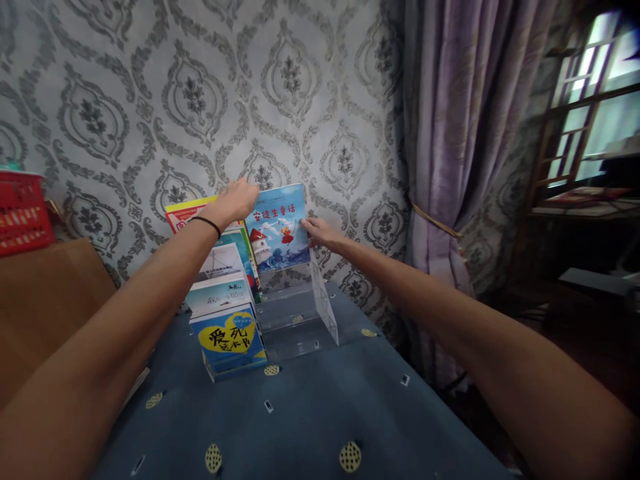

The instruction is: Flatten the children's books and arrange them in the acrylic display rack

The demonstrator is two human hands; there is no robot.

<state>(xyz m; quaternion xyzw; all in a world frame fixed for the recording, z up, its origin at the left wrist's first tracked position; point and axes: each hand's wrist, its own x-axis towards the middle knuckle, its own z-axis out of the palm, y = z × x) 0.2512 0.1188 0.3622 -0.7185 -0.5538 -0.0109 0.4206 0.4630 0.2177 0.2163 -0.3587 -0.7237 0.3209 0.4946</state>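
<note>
Okay, partway, judging from my end: the left column of the clear rack (326, 303) is stocked, with the yellow-heart book (230, 341) in front, the pale blue book (223, 297) behind it, and more books up to the back. On the right I've got the blue picture book (277, 233) upright at the back, cover facing me; can't tell if it's seated. My right hand (323, 233) pinches its right edge; left hand (240, 200) is at the top left corner, fingertips unclear, grip can't tell. Lower right tiers show bare plastic over the desk (305, 417), probably what's left.
</note>
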